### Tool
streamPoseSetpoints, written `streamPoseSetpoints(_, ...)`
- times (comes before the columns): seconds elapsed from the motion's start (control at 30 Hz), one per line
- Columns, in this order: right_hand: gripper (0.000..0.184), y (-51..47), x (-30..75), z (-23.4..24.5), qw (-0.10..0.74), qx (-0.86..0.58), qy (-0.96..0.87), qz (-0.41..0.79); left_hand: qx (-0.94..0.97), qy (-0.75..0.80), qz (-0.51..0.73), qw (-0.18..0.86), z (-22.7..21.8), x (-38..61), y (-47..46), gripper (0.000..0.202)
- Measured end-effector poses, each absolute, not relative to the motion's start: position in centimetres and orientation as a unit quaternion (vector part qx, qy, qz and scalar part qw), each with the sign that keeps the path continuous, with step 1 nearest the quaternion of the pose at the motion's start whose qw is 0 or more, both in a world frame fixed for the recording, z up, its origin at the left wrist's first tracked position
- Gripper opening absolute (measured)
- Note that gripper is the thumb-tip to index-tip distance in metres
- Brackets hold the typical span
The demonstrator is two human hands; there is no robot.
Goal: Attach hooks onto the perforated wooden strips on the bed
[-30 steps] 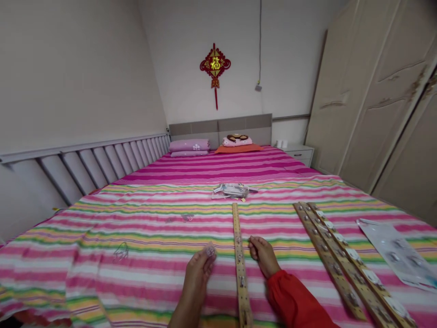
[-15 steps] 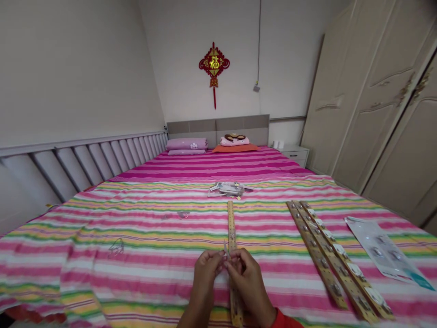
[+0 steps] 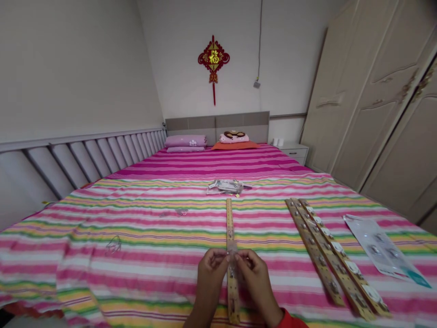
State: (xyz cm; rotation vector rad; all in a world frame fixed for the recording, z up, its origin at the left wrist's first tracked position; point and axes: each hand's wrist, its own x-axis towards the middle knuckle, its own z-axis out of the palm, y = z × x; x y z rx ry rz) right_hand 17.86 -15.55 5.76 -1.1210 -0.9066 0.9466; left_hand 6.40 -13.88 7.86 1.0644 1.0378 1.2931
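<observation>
My left hand (image 3: pixel 212 271) and my right hand (image 3: pixel 255 275) meet over a narrow yellowish wooden strip (image 3: pixel 233 296) lying lengthwise on the bedspread. The strip has rows of small holes and a few shiny metal pieces on it. Thumb and forefinger of each hand are pinched at the strip's middle. Between them shows a small pale, see-through bit (image 3: pixel 232 247), too small to name. To the right lie several similar strips (image 3: pixel 316 253) side by side, bearing metal pieces, with white round pieces along the rightmost one.
A clear blister pack (image 3: pixel 385 250) with metal pieces lies at far right. Beyond the strip sits a plastic bag of small items (image 3: pixel 226 187). Thin wire-like bits (image 3: pixel 113 245) and a small clear packet (image 3: pixel 180 212) are on the striped bedspread (image 3: pixel 143 273) at left.
My hands have drawn slightly apart and now pinch right over the strip. The slim pointed piece that stuck up between my fingers no longer shows upright. The view has shifted a little.
</observation>
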Motion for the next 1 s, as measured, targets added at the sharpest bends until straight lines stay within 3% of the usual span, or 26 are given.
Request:
streamPoseSetpoints(0.33, 0.039, -15.5, 18.7, 5.9, 0.637, -0.510, -0.332, 0.473, 0.477, 0.462, 0.545, 0.512, 8.2, 5.7, -14.0, 0.026)
streamPoseSetpoints(0.5, 0.028, -16.4, 18.4, 6.8, 0.627, -0.519, -0.479, 0.330, 0.495, 0.450, 0.529, 0.523, 8.0, 6.0, -14.2, 0.025)
streamPoseSetpoints(0.63, 0.014, -17.4, 18.0, 7.7, 0.570, -0.512, -0.622, 0.162, 0.473, 0.439, 0.546, 0.534, 7.5, 6.2, -14.4, 0.024)
streamPoseSetpoints(0.73, 0.015, -17.8, 18.0, 8.2, 0.527, -0.506, -0.678, 0.081, 0.465, 0.439, 0.543, 0.544, 7.3, 6.1, -14.3, 0.025)
streamPoseSetpoints(0.83, 0.018, -17.8, 18.3, 8.7, 0.515, -0.496, -0.697, 0.049, 0.450, 0.439, 0.525, 0.574, 7.6, 5.9, -14.3, 0.028)
streamPoseSetpoints(1.0, 0.014, -17.0, 19.2, 9.3, 0.574, -0.489, -0.651, 0.081, 0.363, 0.435, 0.432, 0.702, 7.9, 5.7, -14.8, 0.031)
